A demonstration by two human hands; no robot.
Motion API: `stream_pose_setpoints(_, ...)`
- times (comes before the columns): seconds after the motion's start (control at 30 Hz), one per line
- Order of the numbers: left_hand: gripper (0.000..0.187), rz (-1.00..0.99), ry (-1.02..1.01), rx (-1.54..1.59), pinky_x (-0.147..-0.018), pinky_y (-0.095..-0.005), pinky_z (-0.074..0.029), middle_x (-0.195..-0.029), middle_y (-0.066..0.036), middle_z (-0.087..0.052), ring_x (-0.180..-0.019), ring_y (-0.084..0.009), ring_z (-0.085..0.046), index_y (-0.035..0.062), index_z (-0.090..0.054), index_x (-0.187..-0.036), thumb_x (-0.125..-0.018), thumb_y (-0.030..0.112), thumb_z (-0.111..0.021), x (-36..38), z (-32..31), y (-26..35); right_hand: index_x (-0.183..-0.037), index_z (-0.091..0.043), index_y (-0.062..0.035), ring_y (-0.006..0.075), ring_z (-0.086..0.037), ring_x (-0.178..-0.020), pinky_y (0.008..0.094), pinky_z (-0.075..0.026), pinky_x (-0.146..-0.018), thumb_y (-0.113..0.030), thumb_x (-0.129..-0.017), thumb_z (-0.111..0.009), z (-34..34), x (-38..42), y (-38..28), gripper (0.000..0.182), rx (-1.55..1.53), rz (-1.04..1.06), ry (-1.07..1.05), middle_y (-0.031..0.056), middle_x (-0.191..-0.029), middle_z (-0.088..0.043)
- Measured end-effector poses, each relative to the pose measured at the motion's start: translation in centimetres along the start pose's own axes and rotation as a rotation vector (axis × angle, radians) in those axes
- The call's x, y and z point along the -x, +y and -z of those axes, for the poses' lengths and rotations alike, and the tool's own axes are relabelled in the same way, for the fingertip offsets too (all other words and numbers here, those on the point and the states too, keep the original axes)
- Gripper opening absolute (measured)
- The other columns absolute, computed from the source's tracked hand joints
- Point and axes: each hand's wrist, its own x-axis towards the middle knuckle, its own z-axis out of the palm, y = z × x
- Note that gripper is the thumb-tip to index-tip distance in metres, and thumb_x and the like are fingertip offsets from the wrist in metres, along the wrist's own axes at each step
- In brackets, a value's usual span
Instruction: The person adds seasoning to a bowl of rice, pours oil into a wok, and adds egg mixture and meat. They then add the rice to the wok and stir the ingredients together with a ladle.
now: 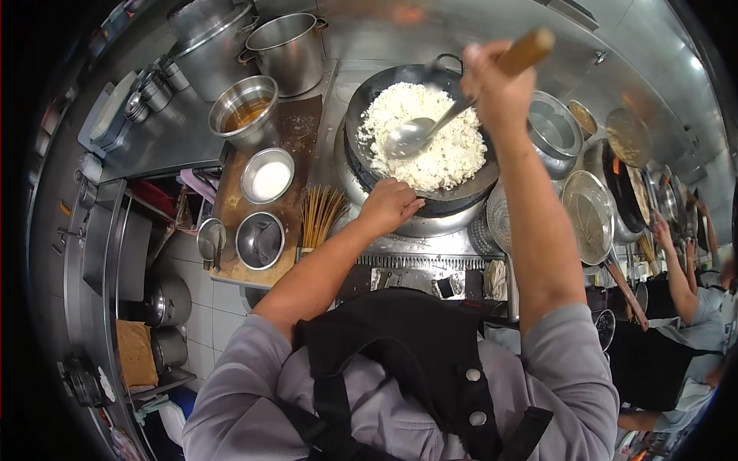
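Observation:
A black wok (367, 91) sits on the burner, with a heap of white rice (453, 157) spread over its bottom. My right hand (501, 91) is closed around the wooden-ended handle of a metal ladle (409, 138), raised over the far right rim. The ladle's bowl lies on the rice, left of the middle, slightly blurred. At the near rim of the wok my left hand (390, 206) is closed on the edge, its fingers curled; the fingertips are partly hidden.
Left of the wok, a board (231, 265) carries a bowl of white powder or grains (270, 180), a metal bowl (260, 240) and a pot of brown liquid (244, 114). A bamboo brush (323, 211) stands beside it. Strainers (589, 217) are at right, near a co-worker (684, 330).

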Motion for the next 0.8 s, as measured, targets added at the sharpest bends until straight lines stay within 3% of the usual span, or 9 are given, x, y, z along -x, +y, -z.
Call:
stream_pose_setpoints(0.1,0.028,0.004,-0.007,-0.008,-0.071,-0.0446,-0.044,-0.071,-0.009,-0.057,-0.072,-0.0330,-0.057,0.0059,-0.059,-0.070,-0.088,0.023,-0.073,-0.1,0.1,0.0,-0.083,-0.053,-0.0050,0.0110,-0.053,-0.050,0.0259,-0.044,-0.048,-0.005,-0.090,-0.073,-0.4,0.1,-3.1,0.022,-0.140,0.216,0.077,0.0010,-0.061,-0.054)
stream_pose_setpoints(0.23,0.028,0.002,0.001,-0.002,-0.070,-0.0446,-0.045,-0.071,-0.009,-0.058,-0.072,-0.0331,-0.058,0.0060,-0.059,-0.070,-0.087,0.023,-0.074,-0.2,0.0,-0.1,-0.075,-0.060,-0.0047,0.0079,-0.054,-0.054,0.0248,-0.043,-0.052,-0.014,-0.082,-0.082,0.1,1.6,7.6,0.025,0.037,0.155,0.158,-0.0010,-0.062,-0.058)
stream_pose_setpoints(0.33,0.029,-0.010,-0.002,-0.022,-0.071,-0.0447,-0.045,-0.071,-0.009,-0.058,-0.073,-0.0331,-0.058,0.0061,-0.060,-0.070,-0.088,0.025,-0.073,-0.1,-0.1,0.1,-0.083,-0.057,-0.0066,0.0108,-0.052,-0.047,0.0256,-0.045,-0.046,-0.009,-0.088,-0.077,-0.5,-2.5,-0.3,0.020,-0.044,0.008,0.134,0.0007,-0.061,-0.054)
stream_pose_setpoints(0.47,0.029,-0.003,0.016,-0.016,-0.071,-0.0448,-0.045,-0.070,-0.009,-0.058,-0.073,-0.0332,-0.058,0.0060,-0.061,-0.071,-0.088,0.027,-0.072,0.0,-0.4,-0.2,-0.084,-0.058,-0.0070,0.0105,-0.054,-0.050,0.0264,-0.046,-0.050,-0.010,-0.089,-0.077,-0.4,0.5,1.1,0.020,-0.091,0.339,0.149,0.0003,-0.061,-0.054)
stream_pose_setpoints(0.5,0.029,-0.009,0.023,-0.022,-0.070,-0.0449,-0.045,-0.070,-0.010,-0.057,-0.073,-0.0334,-0.058,0.0060,-0.061,-0.070,-0.088,0.026,-0.073,-0.3,-0.2,-0.1,-0.077,-0.061,-0.0069,0.0088,-0.054,-0.053,0.0250,-0.044,-0.052,-0.014,-0.085,-0.080,0.0,1.5,6.1,0.022,0.165,0.341,0.192,-0.0001,-0.062,-0.059)
stream_pose_setpoints(0.53,0.029,-0.017,0.029,-0.028,-0.070,-0.0450,-0.045,-0.069,-0.010,-0.057,-0.072,-0.0335,-0.058,0.0059,-0.060,-0.070,-0.087,0.025,-0.074,-0.4,-0.1,0.1,-0.086,-0.058,-0.0059,0.0115,-0.058,-0.052,0.0264,-0.047,-0.050,-0.012,-0.088,-0.078,1.0,2.5,9.5,0.021,0.481,0.212,0.166,0.0024,-0.061,-0.057)
stream_pose_setpoints(0.67,0.029,-0.032,0.002,-0.023,-0.068,-0.0456,-0.045,-0.068,-0.010,-0.056,-0.071,-0.0341,-0.057,0.0054,-0.059,-0.070,-0.087,0.024,-0.074,-0.6,-0.1,-0.1,-0.084,-0.058,-0.0041,0.0105,-0.049,-0.046,0.0265,-0.042,-0.046,-0.008,-0.089,-0.075,-0.3,-1.8,-1.1,0.019,-0.118,0.042,0.072,0.0023,-0.060,-0.054)
stream_pose_setpoints(0.73,0.030,-0.005,-0.002,-0.007,-0.068,-0.0460,-0.045,-0.068,-0.011,-0.056,-0.069,-0.0348,-0.057,0.0049,-0.058,-0.069,-0.087,0.024,-0.073,-0.2,-0.2,0.1,-0.082,-0.057,-0.0049,0.0106,-0.050,-0.047,0.0259,-0.042,-0.046,-0.006,-0.089,-0.074,-0.7,-0.1,-4.6,0.018,-0.021,0.150,0.069,0.0018,-0.060,-0.054)
stream_pose_setpoints(0.8,0.030,-0.003,0.006,0.006,-0.068,-0.0460,-0.044,-0.068,-0.011,-0.056,-0.069,-0.0349,-0.057,0.0049,-0.058,-0.069,-0.087,0.024,-0.073,-0.4,0.0,0.3,-0.082,-0.056,-0.0051,0.0107,-0.050,-0.047,0.0260,-0.041,-0.046,-0.005,-0.089,-0.074,-1.1,2.5,0.6,0.019,0.049,0.293,0.038,0.0014,-0.060,-0.052)
